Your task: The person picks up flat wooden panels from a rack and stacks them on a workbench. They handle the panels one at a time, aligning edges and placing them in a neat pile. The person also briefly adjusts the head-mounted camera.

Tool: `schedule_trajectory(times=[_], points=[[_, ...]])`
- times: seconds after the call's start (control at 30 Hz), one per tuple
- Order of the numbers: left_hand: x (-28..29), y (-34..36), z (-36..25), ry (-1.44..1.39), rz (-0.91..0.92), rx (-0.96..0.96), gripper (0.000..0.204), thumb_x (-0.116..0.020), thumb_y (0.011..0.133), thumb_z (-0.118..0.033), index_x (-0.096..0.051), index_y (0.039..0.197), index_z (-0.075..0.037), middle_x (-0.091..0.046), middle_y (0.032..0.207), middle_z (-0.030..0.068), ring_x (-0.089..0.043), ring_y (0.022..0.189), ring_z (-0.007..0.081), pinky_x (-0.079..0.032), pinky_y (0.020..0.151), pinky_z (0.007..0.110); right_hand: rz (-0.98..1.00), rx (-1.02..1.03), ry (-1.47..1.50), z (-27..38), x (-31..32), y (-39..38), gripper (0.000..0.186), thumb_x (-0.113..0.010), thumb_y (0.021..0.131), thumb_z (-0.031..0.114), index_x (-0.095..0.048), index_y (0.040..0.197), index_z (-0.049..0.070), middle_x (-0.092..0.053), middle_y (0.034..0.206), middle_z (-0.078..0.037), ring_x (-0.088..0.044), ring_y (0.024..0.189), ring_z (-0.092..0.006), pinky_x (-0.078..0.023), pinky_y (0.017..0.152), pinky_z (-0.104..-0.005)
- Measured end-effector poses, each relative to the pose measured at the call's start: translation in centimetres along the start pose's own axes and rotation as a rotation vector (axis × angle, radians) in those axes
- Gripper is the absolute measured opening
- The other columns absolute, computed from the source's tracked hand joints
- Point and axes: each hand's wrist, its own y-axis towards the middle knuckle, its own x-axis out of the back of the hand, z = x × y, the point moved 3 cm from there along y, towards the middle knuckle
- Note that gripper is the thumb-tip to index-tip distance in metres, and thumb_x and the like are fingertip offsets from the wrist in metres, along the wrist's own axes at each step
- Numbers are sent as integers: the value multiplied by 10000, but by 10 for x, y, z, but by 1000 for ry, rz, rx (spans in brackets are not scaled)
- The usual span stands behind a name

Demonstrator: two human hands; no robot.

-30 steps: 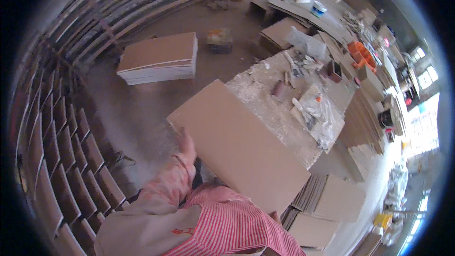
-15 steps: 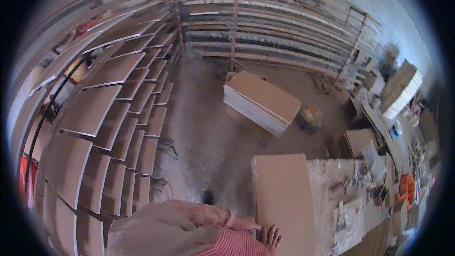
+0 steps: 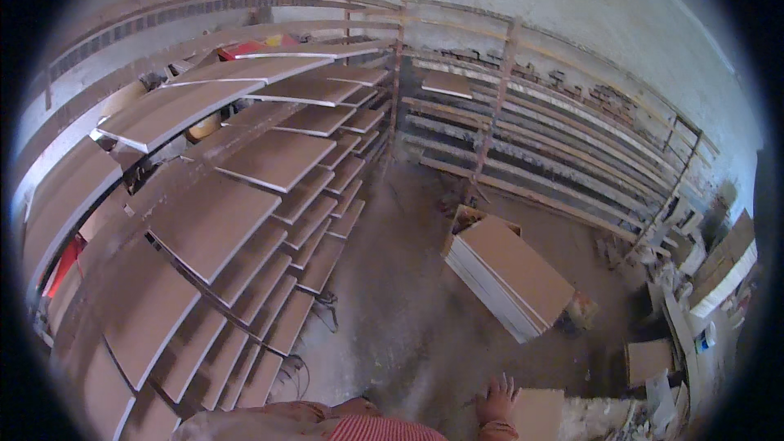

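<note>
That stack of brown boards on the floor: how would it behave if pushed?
The stack is probably heavy, with many white-edged layers packed together. It seems unlikely to tip, being broader than tall. Its top board might slide, since no strap shows.

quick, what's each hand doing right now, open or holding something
Left hand: can't be told; no clear view of its fingers beyond the sleeve.
Right hand: open, fingers spread, at the brown board's left edge.
</note>
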Motion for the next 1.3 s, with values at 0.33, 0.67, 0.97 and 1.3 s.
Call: schedule_trajectory(times=[0.33, 0.67, 0.97, 1.3], points=[[198, 11, -122, 16, -536, -181, 357, -611, 951, -341, -708, 936, 2, -727, 829, 97, -683, 768, 170, -531, 732, 329, 109, -360, 76, 13, -16, 108, 443, -595, 869, 435, -707, 1058, 51, -704, 1014, -218, -683, 980, -363, -518, 903, -456], [364, -166, -228, -507, -1325, -876, 324, -474, 1046, -343, -597, 1146, -61, -642, 990, 50, -612, 951, 192, -483, 910, 360, 201, 317, 696, 216, -27, 302, 310, -557, 944, 331, -690, 989, 55, -700, 904, -135, -662, 865, -274, -508, 825, -405], [404, -314, -315, -782, -1603, -1522, 641, -566, 974, -495, -428, 1370, -10, -560, 1280, 181, -593, 1166, 312, -461, 1052, 438, 1092, 1189, 1286, 565, 166, 337, 325, -508, 1055, 213, -567, 1278, -17, -673, 1151, -135, -664, 1049, -195, -539, 953, -348], [422, -323, -367, -970, -1649, -1706, 757, -627, 928, -494, -354, 1408, 24, -507, 1348, 185, -521, 1254, 347, -412, 1117, 551, 1649, 838, 1544, 793, 235, 234, 609, -659, 934, 429, -496, 1322, -12, -644, 1156, -184, -683, 992, -282, -586, 832, -399]])
